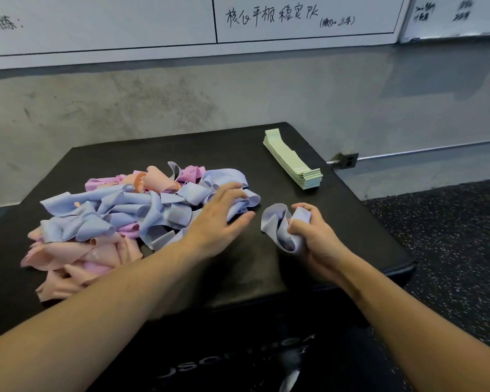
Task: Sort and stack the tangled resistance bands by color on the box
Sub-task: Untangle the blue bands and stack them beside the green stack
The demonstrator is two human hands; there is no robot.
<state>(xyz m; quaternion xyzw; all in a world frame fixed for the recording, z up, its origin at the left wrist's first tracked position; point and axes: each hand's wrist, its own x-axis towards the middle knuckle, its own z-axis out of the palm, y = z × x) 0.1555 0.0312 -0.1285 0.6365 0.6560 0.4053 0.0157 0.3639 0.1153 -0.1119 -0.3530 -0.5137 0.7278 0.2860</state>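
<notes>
A tangled heap of resistance bands in light blue, pink, peach and purple covers the left half of the black box. My left hand lies flat with spread fingers on the heap's right edge, touching blue bands. My right hand is closed on a crumpled light blue band, held just above the box to the right of the heap. A neat stack of pale green bands lies at the box's far right corner.
A grey concrete wall with whiteboards stands behind the box. Speckled black gym flooring runs along the right. A metal bracket and rail sit low on the wall by the box's right corner.
</notes>
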